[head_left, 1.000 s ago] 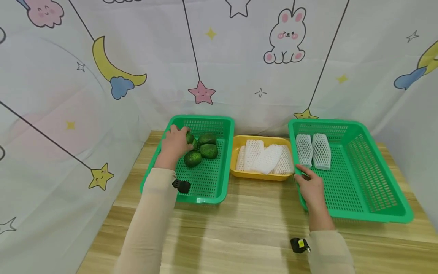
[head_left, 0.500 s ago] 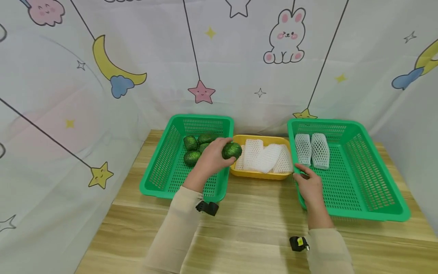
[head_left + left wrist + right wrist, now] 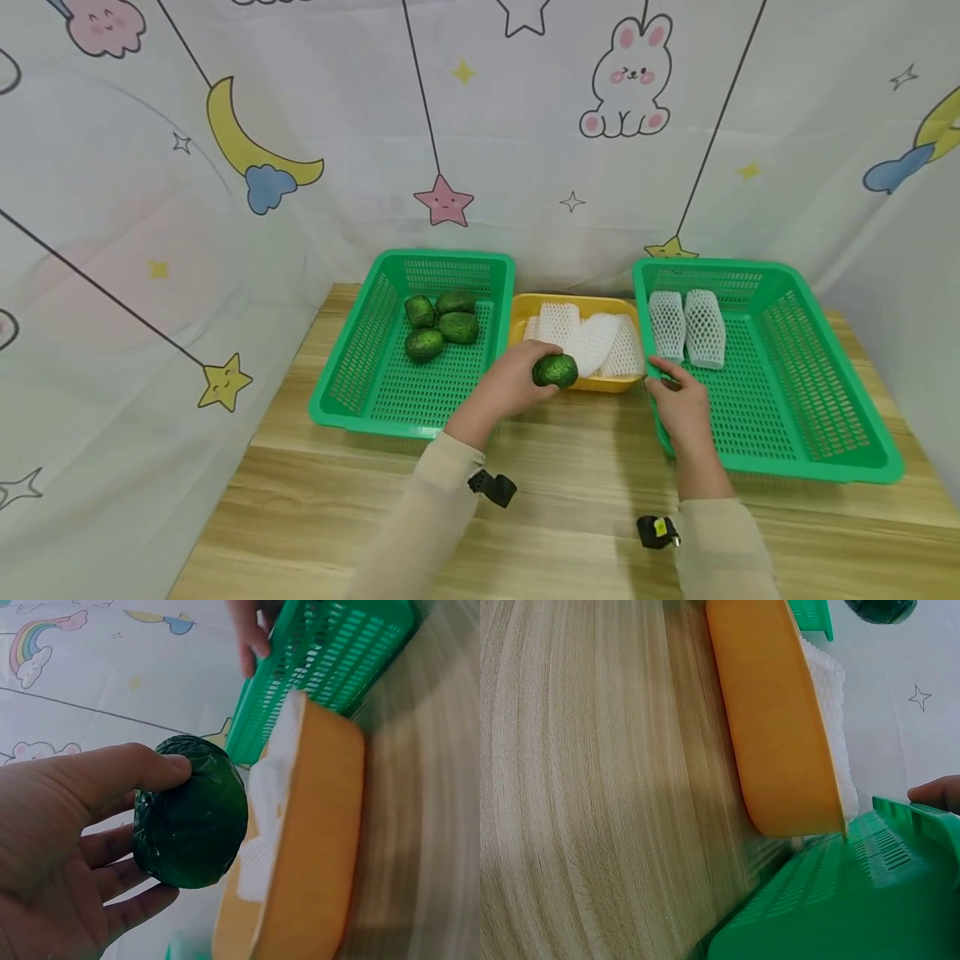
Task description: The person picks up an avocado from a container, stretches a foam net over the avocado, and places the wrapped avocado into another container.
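A dark green avocado (image 3: 555, 371) sits in the grip of my left hand (image 3: 519, 382), thumb on one side and fingers on the other. The hand holds it over the front of a yellow tray (image 3: 573, 386), which contains white foam net sleeves (image 3: 592, 346). In the left wrist view the avocado (image 3: 191, 814) shows bare wrinkled skin. My right hand (image 3: 681, 408) rests with relaxed fingers at the left rim of the right green basket (image 3: 847, 475); a fingertip (image 3: 930, 793) shows on that rim in the right wrist view.
Several avocados (image 3: 424, 345) lie in the left green basket (image 3: 408, 429). Two net-sleeved pieces (image 3: 705, 329) lie at the back left inside the right basket. A printed cloth (image 3: 517, 125) hangs behind the wooden table (image 3: 570, 517).
My left hand has lifted an avocado out of the left basket and carried it right, to the front of the yellow tray. My right hand has stayed at the right basket's rim.
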Demonstrator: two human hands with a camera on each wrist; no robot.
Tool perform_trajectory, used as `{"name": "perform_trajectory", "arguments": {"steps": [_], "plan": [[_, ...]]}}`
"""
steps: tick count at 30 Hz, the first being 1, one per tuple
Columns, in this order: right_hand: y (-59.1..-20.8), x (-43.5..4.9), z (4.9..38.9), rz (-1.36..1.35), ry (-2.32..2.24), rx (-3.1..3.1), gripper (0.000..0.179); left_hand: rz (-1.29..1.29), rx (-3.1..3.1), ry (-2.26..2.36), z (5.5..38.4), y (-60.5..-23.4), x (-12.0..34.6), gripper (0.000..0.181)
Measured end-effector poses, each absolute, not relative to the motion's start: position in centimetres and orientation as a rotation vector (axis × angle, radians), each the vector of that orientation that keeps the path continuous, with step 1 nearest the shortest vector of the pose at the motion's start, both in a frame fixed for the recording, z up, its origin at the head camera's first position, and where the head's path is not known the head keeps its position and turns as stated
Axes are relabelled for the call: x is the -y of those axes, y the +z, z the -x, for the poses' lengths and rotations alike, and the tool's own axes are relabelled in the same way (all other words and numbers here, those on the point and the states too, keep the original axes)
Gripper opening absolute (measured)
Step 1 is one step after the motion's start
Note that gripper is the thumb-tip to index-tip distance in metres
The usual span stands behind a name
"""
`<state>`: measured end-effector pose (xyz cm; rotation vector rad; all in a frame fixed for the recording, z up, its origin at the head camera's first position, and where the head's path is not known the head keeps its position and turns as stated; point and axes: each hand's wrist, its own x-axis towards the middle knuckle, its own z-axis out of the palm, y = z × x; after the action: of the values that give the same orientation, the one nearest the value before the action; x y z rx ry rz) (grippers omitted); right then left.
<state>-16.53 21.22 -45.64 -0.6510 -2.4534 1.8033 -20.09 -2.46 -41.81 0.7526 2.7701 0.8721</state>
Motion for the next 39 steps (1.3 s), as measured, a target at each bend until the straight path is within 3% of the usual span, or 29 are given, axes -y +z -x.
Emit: {"name": "perform_trajectory", "arguments": {"steps": [18, 28, 39], "plan": [[-45.5, -21.3, 16.4, 0.626, 1.816, 2.448, 0.043, -0.877, -2.716, 0.624, 18.8, -45.6, -0.8, 0.049], [-45.5, -21.3, 16.4, 0.636, 1.820, 2.439, 0.043, -0.782, -2.708, 0.471, 18.4, -48.4, -2.4, 0.050], [-45.5, -21.3, 16.4, 0.627, 1.825, 2.442, 0.043, -0.815, -2.719, 0.480, 18.6, -48.7, -2.3, 0.058]]}}
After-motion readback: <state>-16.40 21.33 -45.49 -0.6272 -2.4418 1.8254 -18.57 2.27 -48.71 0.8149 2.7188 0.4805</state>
